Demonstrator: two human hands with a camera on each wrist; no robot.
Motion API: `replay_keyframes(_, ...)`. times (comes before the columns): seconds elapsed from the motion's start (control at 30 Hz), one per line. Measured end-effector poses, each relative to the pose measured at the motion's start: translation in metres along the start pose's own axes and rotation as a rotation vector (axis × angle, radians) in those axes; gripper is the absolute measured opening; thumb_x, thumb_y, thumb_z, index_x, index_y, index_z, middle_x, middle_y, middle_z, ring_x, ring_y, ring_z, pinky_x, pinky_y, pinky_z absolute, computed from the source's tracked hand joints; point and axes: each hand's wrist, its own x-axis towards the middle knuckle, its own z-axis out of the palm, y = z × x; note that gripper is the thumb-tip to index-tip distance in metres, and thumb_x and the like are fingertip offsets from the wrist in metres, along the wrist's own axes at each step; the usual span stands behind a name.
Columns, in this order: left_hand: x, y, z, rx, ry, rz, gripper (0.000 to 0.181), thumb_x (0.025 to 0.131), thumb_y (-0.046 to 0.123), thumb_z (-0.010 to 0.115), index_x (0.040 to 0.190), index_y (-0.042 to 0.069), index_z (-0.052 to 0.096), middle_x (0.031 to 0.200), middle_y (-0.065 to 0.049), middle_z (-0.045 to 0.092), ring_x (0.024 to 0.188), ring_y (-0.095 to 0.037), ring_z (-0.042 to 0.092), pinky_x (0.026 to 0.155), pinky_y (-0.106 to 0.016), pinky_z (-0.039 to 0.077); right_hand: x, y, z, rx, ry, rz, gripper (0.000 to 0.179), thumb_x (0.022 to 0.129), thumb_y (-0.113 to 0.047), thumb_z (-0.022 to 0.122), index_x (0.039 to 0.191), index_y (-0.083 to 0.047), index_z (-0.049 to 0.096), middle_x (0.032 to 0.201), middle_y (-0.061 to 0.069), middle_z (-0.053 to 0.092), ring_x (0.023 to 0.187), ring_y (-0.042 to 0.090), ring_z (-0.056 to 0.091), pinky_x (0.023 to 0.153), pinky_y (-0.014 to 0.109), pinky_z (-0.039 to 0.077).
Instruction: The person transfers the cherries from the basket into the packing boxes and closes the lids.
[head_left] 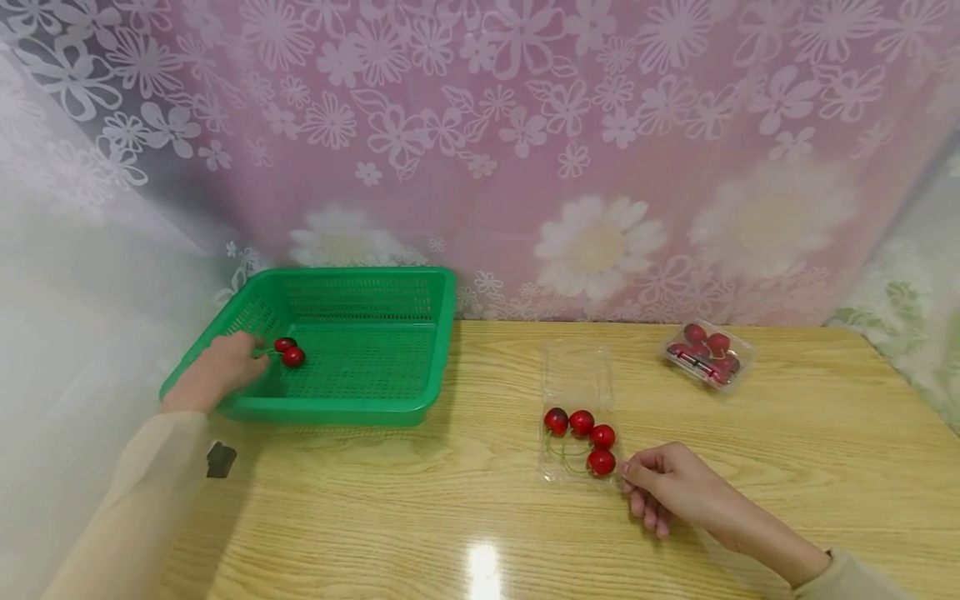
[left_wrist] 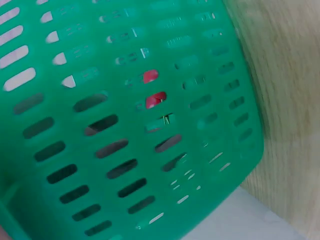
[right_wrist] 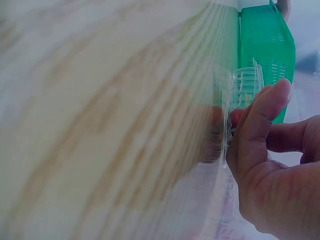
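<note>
My left hand (head_left: 234, 365) reaches over the near left rim of a green plastic basket (head_left: 431, 408). Its fingers pinch green stems, and two red cherries (head_left: 293, 357) on those stems lie low inside the basket. Through the basket's slots, the left wrist view shows bits of red cherry (left_wrist: 156, 99). At the table's middle right, a clear plastic clamshell box (head_left: 577, 375) stands with its lid laid back, holding several cherries (head_left: 581, 423) with stems. My right hand (head_left: 678, 487) pinches the box's near right edge between thumb and forefinger, its other fingers curled below.
A second clear box (head_left: 708, 354), closed and filled with cherries, sits at the back right. A small dark patch (head_left: 221, 460) lies before the basket on the wooden table (head_left: 360, 517). Behind the table hangs a pink flowered curtain (head_left: 465, 208).
</note>
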Motion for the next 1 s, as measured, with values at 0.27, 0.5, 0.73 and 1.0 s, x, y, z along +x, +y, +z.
replay_keyframes(0.27, 0.0053, 0.0012, 0.0001, -0.003, -0.068, 0.018, 0.054, 0.101, 0.014, 0.042, 0.144, -0.019, 0.042, 0.147, -0.043, 0.04, 0.112, -0.056, 0.057, 0.092, -0.061, 0.049, -0.0005, 0.0003, -0.0004, 0.004, -0.007, -0.005, 0.035, 0.109, -0.026, 0.048, 0.095, 0.003, 0.062, 0.074, 0.002, 0.065, 0.059, 0.008, 0.059, 0.052, 0.021, 0.053)
replay_keyframes(0.5, 0.0068, 0.003, 0.0002, -0.005, -0.125, 0.023, 0.056, 0.1, 0.012, 0.037, 0.148, -0.019, 0.035, 0.149, -0.045, 0.035, 0.067, -0.022, 0.047, 0.081, -0.049, 0.047, 0.0002, 0.0003, 0.0, 0.002, -0.005, -0.006, 0.035, 0.109, -0.025, 0.048, 0.094, 0.003, 0.062, 0.074, 0.002, 0.065, 0.058, 0.009, 0.059, 0.052, 0.022, 0.053)
replay_keyframes(0.73, 0.0064, 0.0061, 0.0008, 0.012, -0.163, -0.018, 0.057, 0.101, 0.012, 0.036, 0.15, -0.017, 0.032, 0.153, -0.044, 0.029, 0.105, -0.045, 0.052, 0.09, -0.06, 0.045, 0.001, -0.0002, -0.0002, -0.003, 0.002, 0.001, 0.035, 0.109, -0.027, 0.049, 0.094, 0.002, 0.062, 0.073, 0.002, 0.065, 0.058, 0.009, 0.058, 0.052, 0.022, 0.053)
replay_keyframes(1.0, 0.0069, 0.0088, 0.0033, -0.002, -0.132, -0.076, 0.041, 0.101, 0.014, 0.042, 0.127, -0.017, 0.049, 0.121, -0.041, 0.054, 0.105, -0.053, 0.057, 0.086, -0.061, 0.051, 0.0006, -0.0008, 0.0003, 0.0, 0.001, 0.002, 0.035, 0.109, -0.026, 0.048, 0.094, 0.003, 0.062, 0.073, 0.002, 0.065, 0.058, 0.009, 0.058, 0.052, 0.022, 0.053)
